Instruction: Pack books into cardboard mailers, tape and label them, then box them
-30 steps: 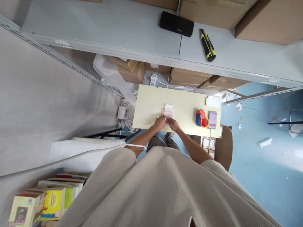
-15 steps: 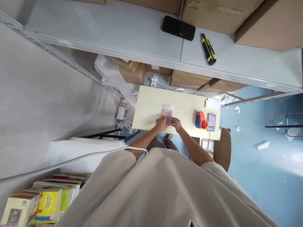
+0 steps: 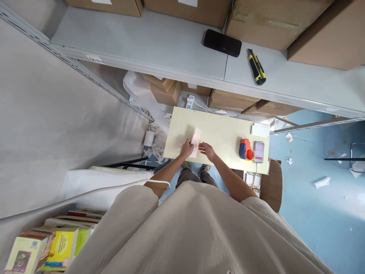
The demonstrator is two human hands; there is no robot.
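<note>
My left hand point(image 3: 186, 148) grips the lower edge of a small pale pink packet point(image 3: 195, 141) held on edge above the cream table point(image 3: 219, 131). My right hand point(image 3: 207, 150) is just to the right of the packet, its fingers pointing toward it and partly apart; I cannot tell whether they touch it. Both hands are over the table's front left part.
An orange-and-blue tape dispenser point(image 3: 245, 149) and a blurred phone point(image 3: 259, 152) lie on the table's right side, a white pad point(image 3: 260, 130) at its far right corner. The grey shelf point(image 3: 159, 42) above carries a black case point(image 3: 222, 43), a yellow utility knife point(image 3: 257, 67) and cardboard boxes point(image 3: 273, 19). Books point(image 3: 42, 249) stand at lower left.
The packet lay flat on the table under both hands. Now my left hand has tipped it up on edge and shifted it slightly left, and my right hand has come off it.
</note>
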